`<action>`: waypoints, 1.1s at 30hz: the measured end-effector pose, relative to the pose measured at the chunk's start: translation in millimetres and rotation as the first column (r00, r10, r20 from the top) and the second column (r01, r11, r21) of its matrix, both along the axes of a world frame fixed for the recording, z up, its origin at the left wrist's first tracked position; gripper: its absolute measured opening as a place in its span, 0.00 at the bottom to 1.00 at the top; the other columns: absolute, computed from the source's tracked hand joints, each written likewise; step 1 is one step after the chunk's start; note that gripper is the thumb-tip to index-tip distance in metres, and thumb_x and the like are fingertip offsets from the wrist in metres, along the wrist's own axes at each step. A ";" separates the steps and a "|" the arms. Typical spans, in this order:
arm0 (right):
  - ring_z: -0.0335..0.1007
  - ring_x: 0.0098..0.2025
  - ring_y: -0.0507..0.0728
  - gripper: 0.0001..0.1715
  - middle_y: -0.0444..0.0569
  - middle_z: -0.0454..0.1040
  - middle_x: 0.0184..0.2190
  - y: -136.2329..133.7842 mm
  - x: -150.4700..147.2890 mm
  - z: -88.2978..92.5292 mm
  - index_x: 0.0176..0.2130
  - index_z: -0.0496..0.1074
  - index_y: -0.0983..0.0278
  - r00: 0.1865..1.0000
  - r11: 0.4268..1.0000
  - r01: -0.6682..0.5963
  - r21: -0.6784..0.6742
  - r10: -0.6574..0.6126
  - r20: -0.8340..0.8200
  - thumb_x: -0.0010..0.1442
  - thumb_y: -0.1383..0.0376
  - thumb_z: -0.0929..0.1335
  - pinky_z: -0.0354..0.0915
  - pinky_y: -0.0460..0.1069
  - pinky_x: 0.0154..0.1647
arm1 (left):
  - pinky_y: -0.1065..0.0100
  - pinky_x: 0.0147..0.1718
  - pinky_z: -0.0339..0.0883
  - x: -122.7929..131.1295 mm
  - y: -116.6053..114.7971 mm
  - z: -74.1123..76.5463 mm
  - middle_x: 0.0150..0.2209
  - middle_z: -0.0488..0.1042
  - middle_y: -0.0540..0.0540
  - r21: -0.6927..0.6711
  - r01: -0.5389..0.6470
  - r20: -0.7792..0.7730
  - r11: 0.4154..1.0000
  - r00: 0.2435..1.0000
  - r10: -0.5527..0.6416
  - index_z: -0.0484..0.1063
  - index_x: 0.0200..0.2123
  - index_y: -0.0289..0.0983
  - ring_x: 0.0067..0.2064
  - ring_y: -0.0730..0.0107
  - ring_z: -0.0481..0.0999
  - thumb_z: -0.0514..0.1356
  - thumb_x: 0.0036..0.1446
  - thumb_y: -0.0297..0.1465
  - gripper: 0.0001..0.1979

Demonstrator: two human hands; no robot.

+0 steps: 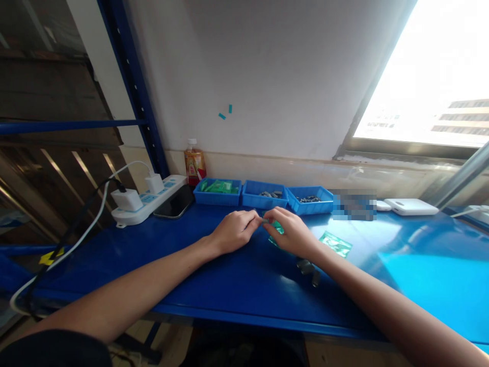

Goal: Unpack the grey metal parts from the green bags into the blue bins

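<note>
My left hand [235,230] and my right hand [291,233] meet over the blue table [214,280], fingertips pinched together on a small grey part [265,220]. A small green bag [278,229] lies under my right hand, partly hidden by it. Another green bag [336,243] lies flat to the right of that hand. A few small dark parts [308,268] lie on the table beside my right forearm.
Three blue bins stand along the wall: one with green bags [217,191], two with small grey parts [266,193] [310,199]. A bottle [194,166], a phone [174,204] and a white power strip [147,202] with chargers sit at left. White devices [410,206] lie at right.
</note>
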State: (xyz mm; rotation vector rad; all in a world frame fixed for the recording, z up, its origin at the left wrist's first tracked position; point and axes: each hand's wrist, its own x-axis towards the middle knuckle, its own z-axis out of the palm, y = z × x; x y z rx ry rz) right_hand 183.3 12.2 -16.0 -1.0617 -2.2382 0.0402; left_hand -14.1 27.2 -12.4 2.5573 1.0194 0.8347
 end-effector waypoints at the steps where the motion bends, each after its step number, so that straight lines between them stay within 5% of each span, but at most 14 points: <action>1: 0.68 0.37 0.55 0.06 0.48 0.71 0.34 0.0 -0.6 -0.8 0.39 0.67 0.62 1.000 1.000 0.005 -0.002 -0.005 0.002 0.63 0.63 0.63 0.63 0.49 0.38 | 0.70 0.34 0.64 -0.2 -0.4 0.4 0.31 0.75 0.47 -0.004 0.003 -0.002 1.000 1.000 -0.003 0.68 0.33 0.38 0.35 0.67 0.74 0.45 0.66 0.37 0.16; 8: 0.65 0.33 0.54 0.14 0.47 0.67 0.29 -0.4 -2.8 -1.2 0.31 0.65 0.62 0.999 0.999 0.031 -0.030 -0.031 0.021 0.67 0.63 0.58 0.60 0.48 0.34 | 0.71 0.32 0.63 2.1 -2.8 -0.1 0.31 0.74 0.50 -0.009 -0.009 0.065 1.000 0.998 0.010 0.65 0.48 0.39 0.33 0.69 0.74 0.54 0.61 0.36 0.13; 23: 0.70 0.36 0.56 0.06 0.48 0.73 0.34 -5.0 -5.5 -1.7 0.41 0.66 0.62 1.000 1.000 0.015 0.006 -0.015 0.002 0.63 0.64 0.62 0.63 0.49 0.37 | 0.71 0.34 0.63 1.9 -5.6 5.1 0.30 0.75 0.48 0.036 -0.050 0.011 0.998 0.999 0.049 0.69 0.31 0.38 0.34 0.67 0.75 0.47 0.65 0.38 0.16; 33: 0.67 0.33 0.55 0.15 0.48 0.71 0.29 -4.9 -5.8 0.2 0.32 0.66 0.62 0.997 0.997 0.068 -0.029 -0.067 0.049 0.67 0.61 0.57 0.61 0.48 0.34 | 0.71 0.36 0.65 3.3 -6.7 4.9 0.34 0.74 0.49 0.052 0.000 0.075 0.999 0.997 -0.004 0.68 0.45 0.40 0.34 0.69 0.74 0.53 0.62 0.34 0.10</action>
